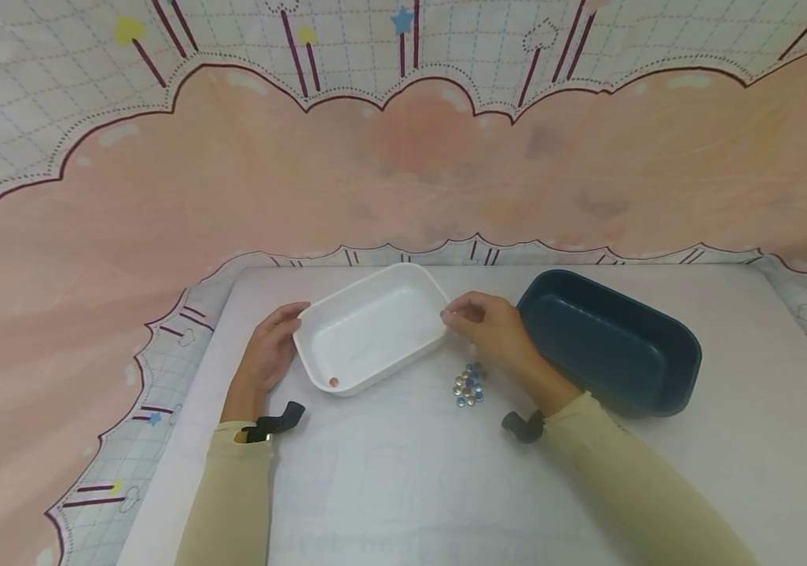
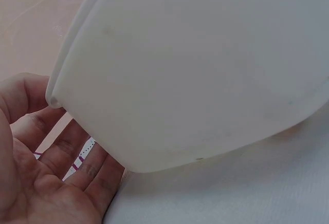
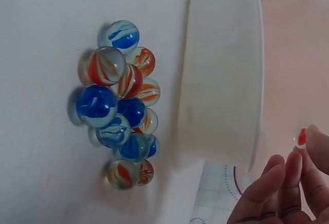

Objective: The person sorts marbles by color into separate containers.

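Note:
A white rectangular dish (image 1: 375,377) sits at an angle on the table. My left hand (image 1: 272,354) holds its left end; in the left wrist view one digit lies at the rim and the other fingers (image 2: 95,165) spread along the outer wall. Beside the dish's right corner is my right hand (image 1: 491,326), pinching a clear marble (image 3: 301,138) with an orange-red swirl between thumb and fingertips. One orange marble (image 1: 334,382) lies inside the dish at its near corner. Several blue and orange swirled marbles (image 3: 96,106) cluster on the cloth below my right hand.
A dark blue rectangular dish (image 1: 608,385) stands to the right, partly behind my right forearm. White cloth (image 1: 375,487) covers the table. A patterned peach curtain (image 1: 304,173) hangs behind the far edge.

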Demonstrator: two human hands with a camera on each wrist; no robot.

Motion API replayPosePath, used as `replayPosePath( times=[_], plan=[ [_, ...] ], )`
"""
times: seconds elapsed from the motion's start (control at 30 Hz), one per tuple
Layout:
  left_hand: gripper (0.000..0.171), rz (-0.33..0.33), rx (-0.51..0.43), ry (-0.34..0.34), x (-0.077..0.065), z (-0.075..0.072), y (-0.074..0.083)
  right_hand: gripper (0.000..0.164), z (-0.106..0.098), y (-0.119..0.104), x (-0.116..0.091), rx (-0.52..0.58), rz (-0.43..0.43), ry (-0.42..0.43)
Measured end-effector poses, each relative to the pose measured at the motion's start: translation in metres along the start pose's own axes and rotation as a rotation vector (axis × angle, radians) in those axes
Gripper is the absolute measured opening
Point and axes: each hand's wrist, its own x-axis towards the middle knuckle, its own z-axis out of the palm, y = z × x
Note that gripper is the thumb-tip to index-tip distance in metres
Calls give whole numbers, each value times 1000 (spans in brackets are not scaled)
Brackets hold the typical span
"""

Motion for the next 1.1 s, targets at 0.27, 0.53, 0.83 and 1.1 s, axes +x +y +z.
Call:
replayPosePath(
  times=[0.27,0.53,0.83,1.1],
  plan=[
    [34,3,7,-5,0,0,-2,21,4,-2,6,5,-2,1],
    [32,-8,0,-6,0,0,-1,22,7,-2,12,11,-59,12],
    [36,-5,24,-1,-1,-1,2,24,6,-19,17,-8,-117,4],
    [36,-11,23,2,-1,1,1,25,9,-29,20,-7,-126,-8]
  ],
)
